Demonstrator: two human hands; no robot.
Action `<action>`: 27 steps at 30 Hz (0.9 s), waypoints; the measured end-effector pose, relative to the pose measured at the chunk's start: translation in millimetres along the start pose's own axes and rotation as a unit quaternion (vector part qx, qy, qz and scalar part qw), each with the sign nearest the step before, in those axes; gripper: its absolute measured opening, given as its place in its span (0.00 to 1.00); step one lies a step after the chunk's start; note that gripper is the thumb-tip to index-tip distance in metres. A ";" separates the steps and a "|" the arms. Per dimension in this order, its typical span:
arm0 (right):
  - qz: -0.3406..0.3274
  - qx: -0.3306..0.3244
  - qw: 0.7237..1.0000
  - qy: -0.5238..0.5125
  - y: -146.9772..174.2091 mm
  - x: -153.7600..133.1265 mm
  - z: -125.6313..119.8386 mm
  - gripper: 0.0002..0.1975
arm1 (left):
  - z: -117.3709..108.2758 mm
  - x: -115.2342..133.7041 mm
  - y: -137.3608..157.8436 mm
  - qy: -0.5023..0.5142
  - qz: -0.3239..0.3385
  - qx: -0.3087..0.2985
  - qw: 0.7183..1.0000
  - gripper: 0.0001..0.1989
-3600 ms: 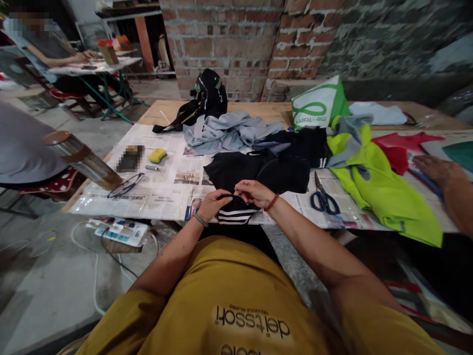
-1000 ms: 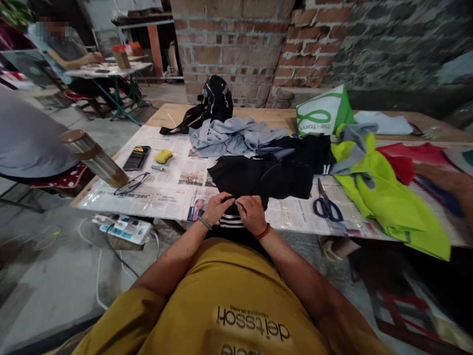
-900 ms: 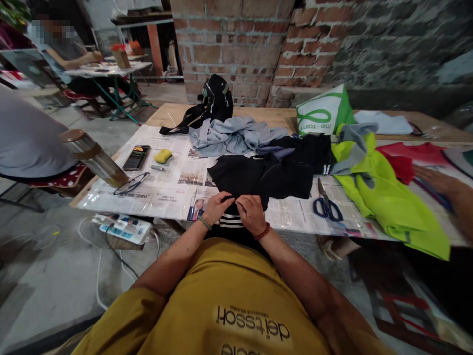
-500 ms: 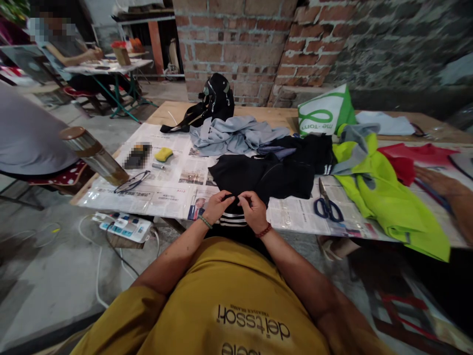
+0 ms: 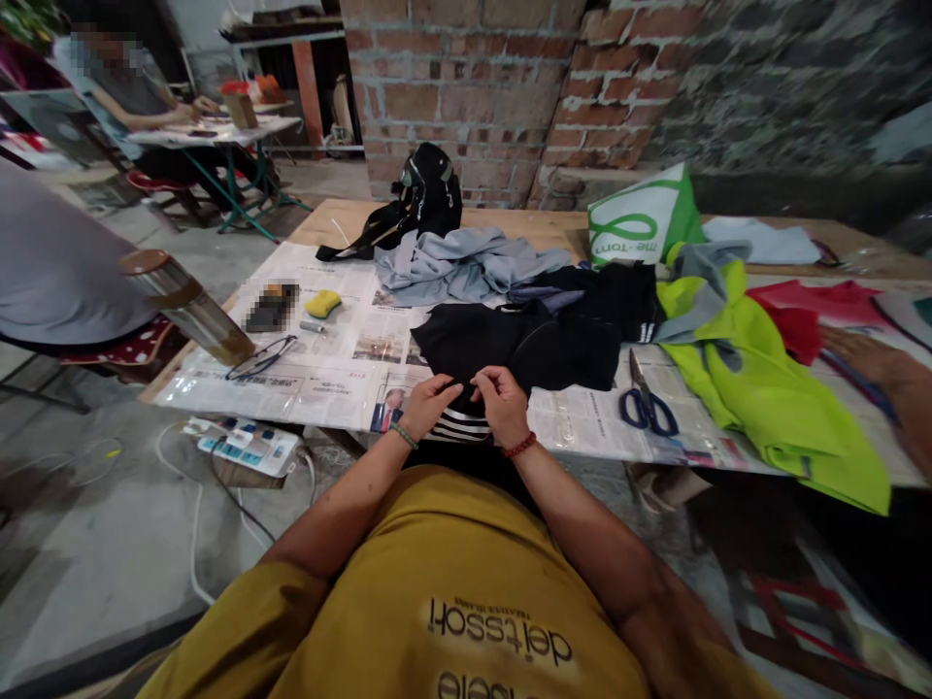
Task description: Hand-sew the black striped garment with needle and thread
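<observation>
A black garment (image 5: 502, 340) with white stripes lies bunched at the table's front edge, part of it hanging over towards my lap. My left hand (image 5: 428, 406) pinches the cloth between thumb and forefinger just above the stripes. Close by on the right, my right hand (image 5: 502, 403) has its thumb and forefinger pressed together over the same garment. Whatever sits in that pinch is too small to make out. Dark-handled scissors (image 5: 647, 410) rest on the newspaper right of the garment.
Newspaper (image 5: 320, 393) covers the table. Left stand a tilted bottle (image 5: 190, 309), glasses (image 5: 260, 359) and a yellow sponge (image 5: 322, 304). Behind are grey cloth (image 5: 458, 264), a black bag (image 5: 433, 194) and a green-white bag (image 5: 637, 223). A yellow-green garment (image 5: 786, 408) and another person's arm (image 5: 888, 379) are right.
My right hand has risen slightly, its pinched fingertips a little higher. My left hand stays at the black garment almost unmoved.
</observation>
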State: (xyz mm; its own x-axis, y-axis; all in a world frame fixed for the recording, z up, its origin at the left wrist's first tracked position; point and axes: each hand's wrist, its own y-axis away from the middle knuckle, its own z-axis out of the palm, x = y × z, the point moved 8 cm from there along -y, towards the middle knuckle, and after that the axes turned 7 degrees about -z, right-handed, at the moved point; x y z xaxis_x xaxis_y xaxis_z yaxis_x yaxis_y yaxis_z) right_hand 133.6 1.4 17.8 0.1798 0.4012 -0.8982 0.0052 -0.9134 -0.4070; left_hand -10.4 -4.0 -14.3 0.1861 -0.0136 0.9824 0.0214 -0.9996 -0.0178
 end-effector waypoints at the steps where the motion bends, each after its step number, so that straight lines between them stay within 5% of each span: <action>1: 0.009 0.011 1.000 -0.014 -1.3 1.1 -0.7 0.07 | -0.5 -0.1 0.1 -0.006 0.000 0.003 1.000 0.11; 8: 0.019 -0.042 0.999 -0.029 -4.5 4.0 11.4 0.05 | 0.1 -0.5 -0.2 0.011 -0.005 0.002 1.000 0.09; 15: 0.067 0.007 0.987 -0.147 -16.4 18.2 9.1 0.07 | -1.7 2.3 -0.6 -0.040 0.022 0.021 0.999 0.07; 21: 0.070 0.103 0.966 -0.225 -49.9 11.4 -34.2 0.11 | 2.0 -4.4 0.3 -0.033 -0.008 0.002 0.999 0.09; 27: 0.144 -0.012 0.952 -0.268 -55.2 -2.6 -29.6 0.16 | -0.7 -5.7 0.1 0.022 -0.025 0.018 0.999 0.10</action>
State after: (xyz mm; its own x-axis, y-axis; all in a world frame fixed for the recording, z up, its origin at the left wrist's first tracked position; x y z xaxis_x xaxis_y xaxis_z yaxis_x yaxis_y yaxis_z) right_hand 161.9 48.8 47.5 -0.3514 0.1054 -0.9303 0.0562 -0.9895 -0.1333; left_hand -12.1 -4.0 -19.8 0.1407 0.0354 0.9894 0.0645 -0.9976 0.0266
